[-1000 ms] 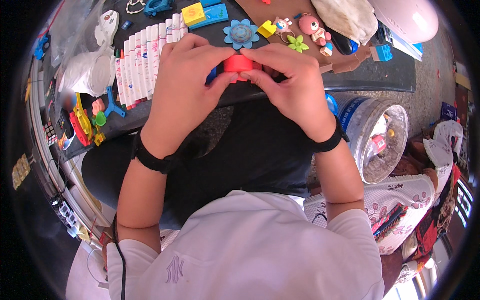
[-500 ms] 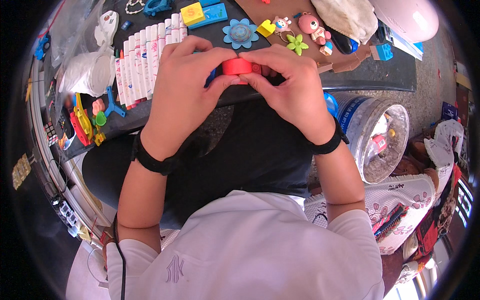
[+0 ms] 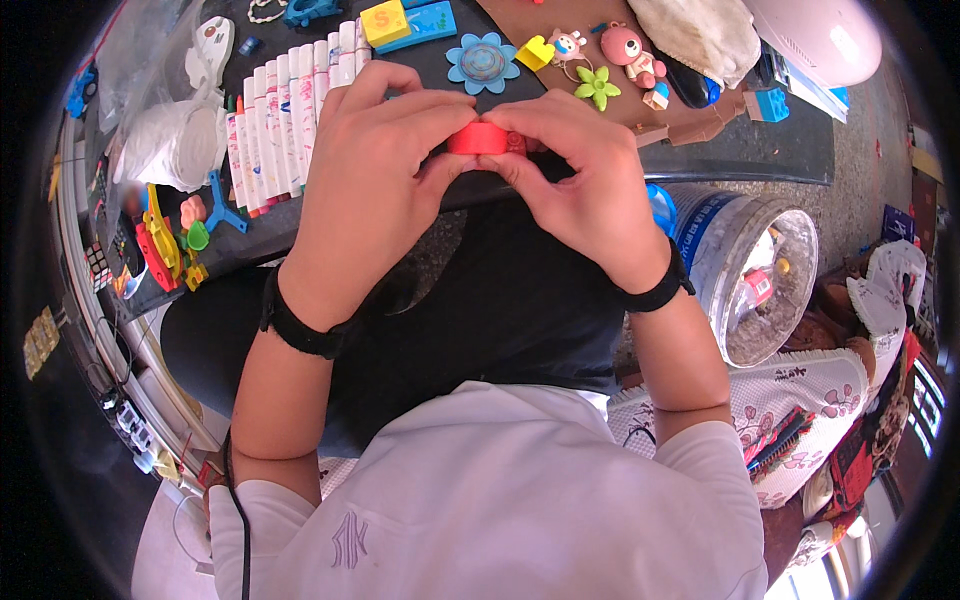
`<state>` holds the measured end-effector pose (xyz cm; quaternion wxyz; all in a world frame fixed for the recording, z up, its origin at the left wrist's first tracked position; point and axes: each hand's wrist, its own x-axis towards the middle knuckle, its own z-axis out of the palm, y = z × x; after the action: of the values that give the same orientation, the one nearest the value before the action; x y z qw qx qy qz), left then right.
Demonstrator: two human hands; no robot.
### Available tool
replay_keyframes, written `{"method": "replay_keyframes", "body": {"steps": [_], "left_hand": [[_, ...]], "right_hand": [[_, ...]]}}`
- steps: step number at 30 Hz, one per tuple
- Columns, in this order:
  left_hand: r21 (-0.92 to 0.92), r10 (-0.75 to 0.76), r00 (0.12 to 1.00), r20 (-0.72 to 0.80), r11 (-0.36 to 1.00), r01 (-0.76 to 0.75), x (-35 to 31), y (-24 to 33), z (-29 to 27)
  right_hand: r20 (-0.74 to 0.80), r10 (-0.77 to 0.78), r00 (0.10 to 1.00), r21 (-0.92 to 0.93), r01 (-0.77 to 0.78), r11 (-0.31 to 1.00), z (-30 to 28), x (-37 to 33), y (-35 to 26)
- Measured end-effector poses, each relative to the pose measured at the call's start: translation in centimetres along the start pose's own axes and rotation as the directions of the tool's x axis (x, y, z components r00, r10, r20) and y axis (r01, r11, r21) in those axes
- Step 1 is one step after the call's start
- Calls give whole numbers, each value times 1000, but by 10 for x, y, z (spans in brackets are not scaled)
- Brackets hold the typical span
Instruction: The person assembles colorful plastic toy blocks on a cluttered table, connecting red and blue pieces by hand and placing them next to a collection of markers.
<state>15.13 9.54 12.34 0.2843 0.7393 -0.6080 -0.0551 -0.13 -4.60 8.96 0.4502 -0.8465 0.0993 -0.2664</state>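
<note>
A small, bright red plastic piece (image 3: 478, 139) with a rounded front is held between both hands above the near edge of the dark table. My left hand (image 3: 375, 170) pinches its left side with thumb and forefinger. From the other side my right hand (image 3: 590, 165) grips it with thumb and forefinger, the rest of its fingers curled behind. A darker red part shows beside the right fingertips; its shape is mostly hidden. Just beyond the hands lies a blue flower-shaped toy (image 3: 482, 63). White marker pens (image 3: 285, 120) stand in a row left of my left hand.
Yellow and blue blocks (image 3: 415, 32), a green flower piece (image 3: 597, 89) and a pink bear figure (image 3: 630, 55) lie farther back. Small colourful toys (image 3: 165, 240) sit at the left, by a white roll (image 3: 170, 145). A clear bucket (image 3: 765, 285) stands right of my right forearm.
The red piece has shifted very slightly to the right, both hands still gripping it. A blue patch seen by the left palm earlier is now hidden.
</note>
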Motion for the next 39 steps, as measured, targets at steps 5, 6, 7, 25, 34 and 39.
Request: {"method": "replay_keyframes", "body": {"steps": [5, 6, 7, 25, 34, 39], "left_hand": [[2, -26, 999, -28, 1000, 26, -3, 1, 4], [-12, -43, 999, -32, 999, 43, -4, 2, 4], [-5, -44, 998, -35, 999, 43, -3, 2, 4], [38, 1, 999, -37, 999, 0, 1, -1, 4], [26, -37, 999, -27, 999, 38, 3, 1, 3], [23, -46, 999, -25, 999, 46, 2, 3, 3]], "right_hand": [[-7, -48, 999, -40, 48, 998, 2, -1, 0], [0, -55, 999, -53, 55, 997, 1, -1, 0], [-6, -24, 1000, -35, 24, 999, 2, 0, 0], [9, 155, 988, 20, -156, 988, 1, 3, -7], [-44, 133, 990, -117, -137, 984, -3, -5, -7], [-73, -77, 994, -342, 48, 938, -8, -4, -12]]}}
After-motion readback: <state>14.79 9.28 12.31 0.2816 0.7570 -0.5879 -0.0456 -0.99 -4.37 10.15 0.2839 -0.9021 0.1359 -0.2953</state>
